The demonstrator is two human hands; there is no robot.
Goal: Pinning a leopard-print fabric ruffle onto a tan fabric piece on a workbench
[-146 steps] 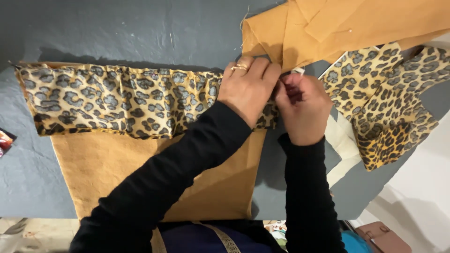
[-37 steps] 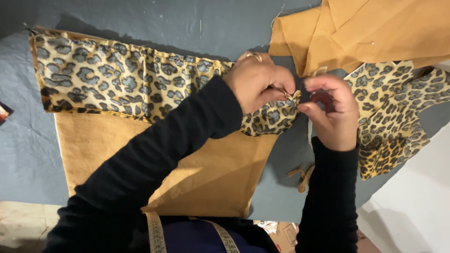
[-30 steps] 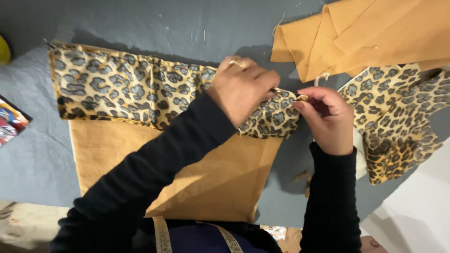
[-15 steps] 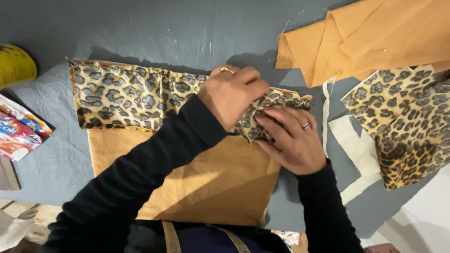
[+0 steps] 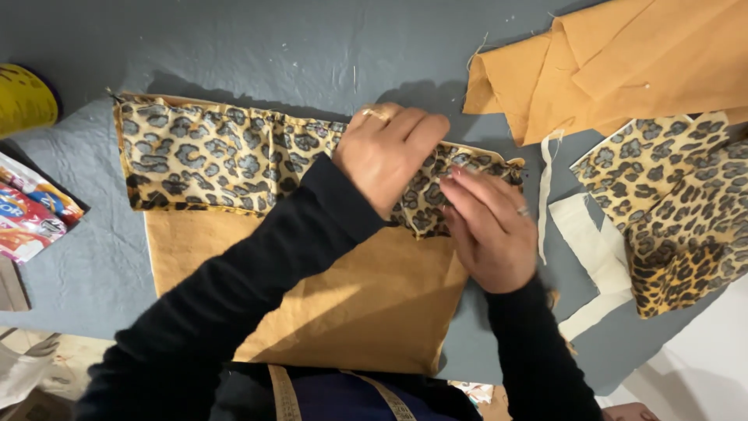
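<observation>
Leopard strip: a long band of leopard-print cloth (image 5: pixel 234 160), gathered into small folds along its length, lies across the top edge of a tan cloth panel (image 5: pixel 351 296) on the grey table (image 5: pixel 234 47). Its left end lies flat and uncovered; its right end is under both hands.

Tan panel: flat and squarish, it reaches from the strip down towards the person's body, and the left sleeve covers part of it.

Left hand: the left hand (image 5: pixel 386 156) lies palm down on the strip, fingers bent and close together with the tips pressing into the print. A ring shows on one finger. Whether it pinches a fold cannot be told.

Right hand: the right hand (image 5: pixel 487 230) lies just beside the left, touching it, fingers stretched out and nearly flat, their tips on the strip's right end. A ring shows here too. It presses the cloth and grips nothing that shows.

Sleeves: both arms are in black sleeves; the left crosses the panel at a slant.

Upper right: a pile of folded tan cloth (image 5: pixel 623 62) lies apart from the strip.

Right: more leopard cloth (image 5: pixel 670 210) and pale strips (image 5: pixel 588 249) lie beside the right hand.

Left edge: a yellow round thing (image 5: pixel 23 97) and colourful packets (image 5: pixel 31 214) lie well apart from the work.
</observation>
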